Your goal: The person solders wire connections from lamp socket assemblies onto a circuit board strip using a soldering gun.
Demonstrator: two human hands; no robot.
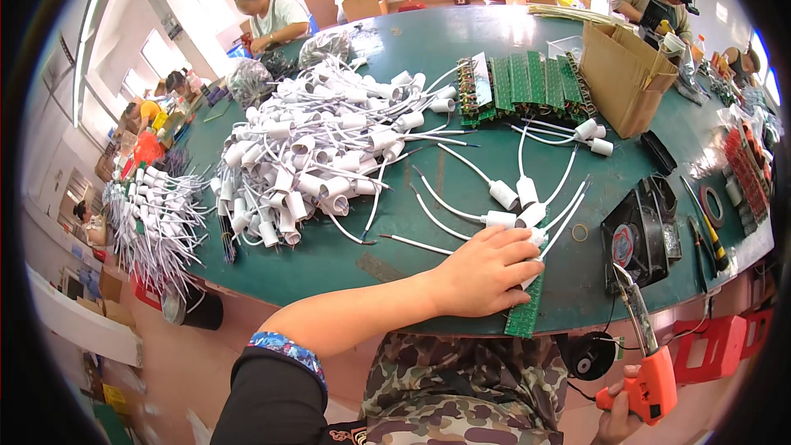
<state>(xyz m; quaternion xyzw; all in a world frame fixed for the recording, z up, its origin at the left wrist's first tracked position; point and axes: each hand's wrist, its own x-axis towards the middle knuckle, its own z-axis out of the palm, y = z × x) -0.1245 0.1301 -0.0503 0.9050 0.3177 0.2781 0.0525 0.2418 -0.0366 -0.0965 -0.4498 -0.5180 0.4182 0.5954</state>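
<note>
My left hand point(486, 274) reaches across from the lower left, its fingers curled over a white lamp holder point(527, 282) at the table's near edge. Under and beside that hand lies a narrow green circuit board point(522, 319), partly covered. Several white lamp holders with wire leads, one of them point(503, 194) just beyond my fingers, fan out around it. Low at the right, my right hand point(618, 416) is closed round the handle of an orange-red soldering gun point(648, 387). Its metal front points up toward a black fan point(638, 239) on the table.
A large heap of white lamp holders point(305, 156) covers the table's left middle. Rows of green circuit boards point(531, 82) stand beside a cardboard box point(624, 78). A screwdriver point(715, 249), pliers point(698, 251) and a tape roll point(711, 206) lie at right. Other people work around the table.
</note>
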